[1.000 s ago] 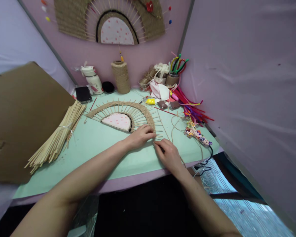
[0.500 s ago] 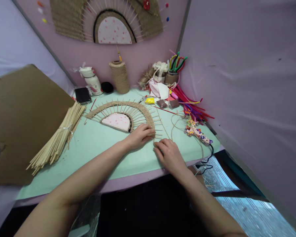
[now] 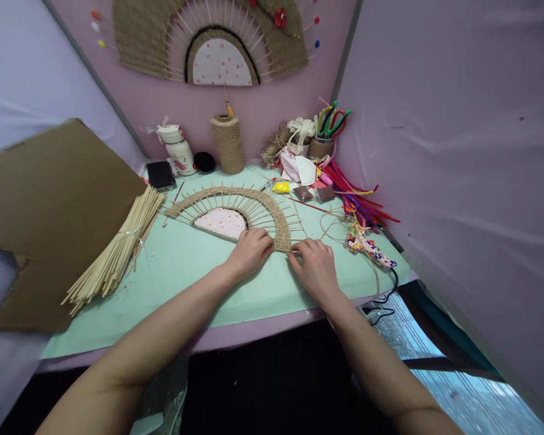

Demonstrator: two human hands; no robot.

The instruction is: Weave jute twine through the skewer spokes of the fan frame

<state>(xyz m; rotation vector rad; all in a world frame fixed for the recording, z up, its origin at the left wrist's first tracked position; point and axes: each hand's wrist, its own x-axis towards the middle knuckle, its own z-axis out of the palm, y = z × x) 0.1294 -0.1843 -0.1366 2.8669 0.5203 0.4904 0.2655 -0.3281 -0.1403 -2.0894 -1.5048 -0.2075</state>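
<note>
A half-round fan [image 3: 281,226] of thin sticks, woven with a band of brown twine, lies on the table. Its pink-spotted white half-circle centre [image 3: 222,222] has a dark edge. My left hand [image 3: 250,251] is closed on the fan's lower right part, fingertips at the inner side of the band. Just right of the band's end, my right hand [image 3: 316,266] has its thumb and fingers pinched together at the outer stick tips. Its fingers mostly hide the twine there; a loose length of twine [image 3: 323,226] loops beyond that hand.
At left, a bundle of sticks [image 3: 118,254] leans by a cardboard sheet [image 3: 68,211]. Behind stand a bottle [image 3: 180,154] and a twine spool [image 3: 227,145]. Pipe cleaners [image 3: 362,202] and a patterned glue gun [image 3: 372,251] lie right. A finished fan [image 3: 140,42] hangs on the wall.
My left hand has slid off the band's end to its inner side, uncovering the woven end. My right hand has risen to the band's outer edge. The view has shifted slightly.
</note>
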